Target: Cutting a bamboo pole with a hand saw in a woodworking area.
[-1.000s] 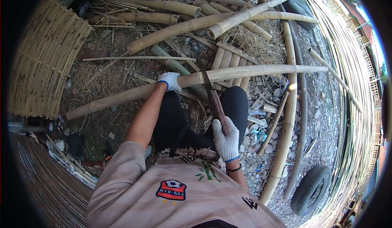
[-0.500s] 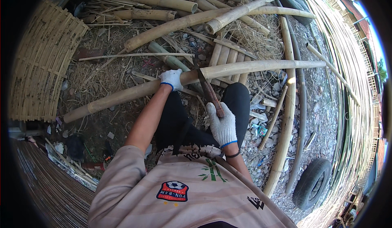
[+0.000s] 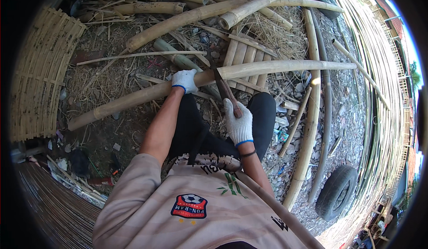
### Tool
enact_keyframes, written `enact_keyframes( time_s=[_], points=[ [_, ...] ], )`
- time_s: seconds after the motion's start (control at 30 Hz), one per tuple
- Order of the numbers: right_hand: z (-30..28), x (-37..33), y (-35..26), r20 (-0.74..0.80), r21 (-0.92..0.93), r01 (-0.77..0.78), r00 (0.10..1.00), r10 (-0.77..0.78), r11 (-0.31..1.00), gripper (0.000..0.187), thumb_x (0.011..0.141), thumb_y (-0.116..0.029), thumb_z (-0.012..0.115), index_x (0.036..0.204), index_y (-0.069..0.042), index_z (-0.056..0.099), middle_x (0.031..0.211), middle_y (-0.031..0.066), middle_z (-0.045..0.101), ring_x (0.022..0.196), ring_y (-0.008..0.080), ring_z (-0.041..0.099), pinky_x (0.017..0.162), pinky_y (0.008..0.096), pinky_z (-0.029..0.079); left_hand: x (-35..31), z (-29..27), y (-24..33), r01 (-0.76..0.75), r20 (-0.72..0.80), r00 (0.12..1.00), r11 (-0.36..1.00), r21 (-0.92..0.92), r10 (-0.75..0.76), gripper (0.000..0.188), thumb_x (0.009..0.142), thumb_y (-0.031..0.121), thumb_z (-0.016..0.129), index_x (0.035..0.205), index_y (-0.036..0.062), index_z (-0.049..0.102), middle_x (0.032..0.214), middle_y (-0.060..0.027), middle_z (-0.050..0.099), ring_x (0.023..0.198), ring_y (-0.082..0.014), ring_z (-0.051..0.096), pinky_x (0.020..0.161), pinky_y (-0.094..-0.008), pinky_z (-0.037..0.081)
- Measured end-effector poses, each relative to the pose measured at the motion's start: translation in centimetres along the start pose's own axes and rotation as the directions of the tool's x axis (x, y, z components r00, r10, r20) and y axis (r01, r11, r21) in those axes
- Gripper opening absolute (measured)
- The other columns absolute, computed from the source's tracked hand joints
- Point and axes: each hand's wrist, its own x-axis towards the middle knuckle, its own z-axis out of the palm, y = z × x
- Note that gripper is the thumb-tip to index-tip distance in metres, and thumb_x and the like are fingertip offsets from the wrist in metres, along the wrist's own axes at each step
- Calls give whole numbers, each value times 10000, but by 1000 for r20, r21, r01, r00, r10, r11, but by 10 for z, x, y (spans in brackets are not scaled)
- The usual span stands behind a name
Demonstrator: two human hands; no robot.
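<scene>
A long bamboo pole (image 3: 285,67) lies crosswise in front of my knees. My left hand (image 3: 184,80), in a white knit glove with a blue cuff, is wrapped over the pole left of the blade. My right hand (image 3: 239,124), gloved the same way, is closed round the wooden handle of a handsaw (image 3: 224,85). The saw's dark, narrow blade rests across the pole, just right of my left hand, with its tip pointing away from me. How deep the blade sits in the bamboo cannot be made out.
More bamboo poles (image 3: 187,22) lie across the far ground, with a slatted bamboo panel (image 3: 244,55) beyond the pole. A woven bamboo mat (image 3: 42,77) stands at the left. To the right are a lengthwise pole (image 3: 310,128), a grey pipe (image 3: 327,128), rubble and a tyre (image 3: 336,193).
My right hand and the handsaw have moved a little away from me across the pole. My left hand keeps its grip on the bamboo. The whole view has shifted slightly.
</scene>
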Motion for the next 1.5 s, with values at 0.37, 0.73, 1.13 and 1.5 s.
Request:
enact_keyframes(
  time_s=[0.37,0.73,1.13,1.5],
  points=[
    [42,55,18,17,-35,123,992,-123,992,384,1011,-335,621,870,19,664,736,235,643,701,438,632,595,434,480,9,6,-14,-28,74,997,1000,8,28,550,657,330,822,1162,189,658,1181,-151,712,1115,-364,675,958,-495,543],
    [56,33,33,-44,-37,125,991,-126,992,416,1028,-355,592,862,23,644,720,246,610,654,462,572,584,452,466,8,-1,-12,-28,50,998,999,-25,29,603,642,360,840,1196,213,653,1166,-148,719,1106,-363,677,958,-482,545],
    [48,37,27,-50,-56,71,996,-74,996,446,1024,-373,598,859,38,650,714,237,621,642,414,596,600,436,463,2,1,-9,-29,62,998,1000,-4,29,589,663,371,834,1198,201,656,1191,-134,713,1126,-347,673,976,-487,539],
    [64,52,28,-38,-77,127,991,-131,989,408,1014,-354,612,896,35,655,767,242,640,662,412,573,645,442,475,-4,-2,-11,-8,68,998,1000,-25,10,559,662,334,826,1180,194,671,1191,-130,714,1130,-345,673,973,-471,548]
  ],
)
